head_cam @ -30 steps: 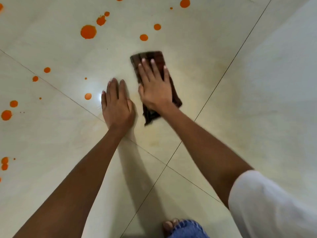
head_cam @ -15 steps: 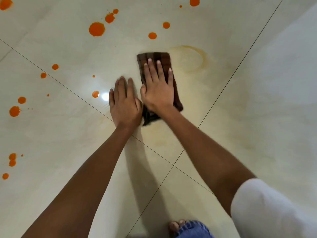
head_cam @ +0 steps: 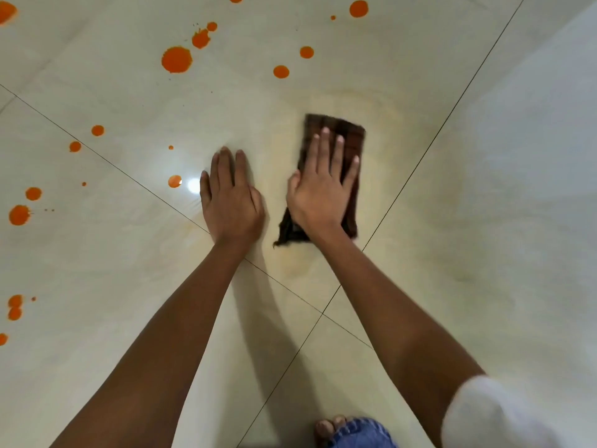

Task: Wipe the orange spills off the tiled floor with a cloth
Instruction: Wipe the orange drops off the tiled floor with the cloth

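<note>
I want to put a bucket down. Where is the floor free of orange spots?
Free: the pale floor right of the cloth, and the tile between the forearms. Crowded: orange spots above and left of the left hand.

**Tiled floor with orange spills and a cloth**

The tiled floor [head_cam: 484, 221] is pale cream and glossy, with thin dark grout lines that cross near the lower middle. A bright light reflection [head_cam: 193, 185] shines on it. Many orange spills [head_cam: 176, 59] lie on the upper and left parts, from big round blots to small dots; one small drop [head_cam: 174, 181] is just beside the reflection. A dark brown cloth [head_cam: 349, 134] lies flat on the floor, right of centre, under the right hand [head_cam: 319, 192]. The left hand [head_cam: 231, 202] rests palm down on the bare tile, near the cloth but apart from it. Around the cloth the tile shows faint yellowish smears [head_cam: 452, 195].
</note>
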